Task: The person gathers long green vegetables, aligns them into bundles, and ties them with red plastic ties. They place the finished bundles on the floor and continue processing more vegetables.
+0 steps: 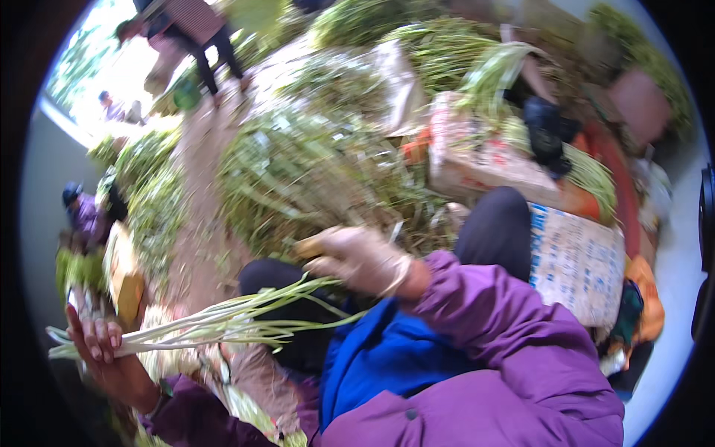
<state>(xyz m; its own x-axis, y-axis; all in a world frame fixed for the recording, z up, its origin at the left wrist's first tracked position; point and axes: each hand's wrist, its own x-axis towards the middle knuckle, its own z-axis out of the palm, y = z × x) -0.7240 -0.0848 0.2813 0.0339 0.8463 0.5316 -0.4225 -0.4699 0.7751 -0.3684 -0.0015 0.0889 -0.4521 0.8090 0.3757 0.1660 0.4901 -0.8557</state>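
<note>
My bare left hand grips the white lower ends of a bunch of long, pale-green vegetable stalks, which lies nearly level across my lap. Over my knees is my right hand, in a thin pale glove, its fingers bent and a little apart. I see no stalk in its fingers; the thin green tips of the bunch pass just below it. In front of my legs lies a large loose heap of green stalks, blurred. More pale stalks lie beneath my left forearm.
To my right stand a white box with blue writing and a box with red marks, stalk bunches beside them. A bare floor strip runs away between heaps. One person bends far off; another, in purple, is left.
</note>
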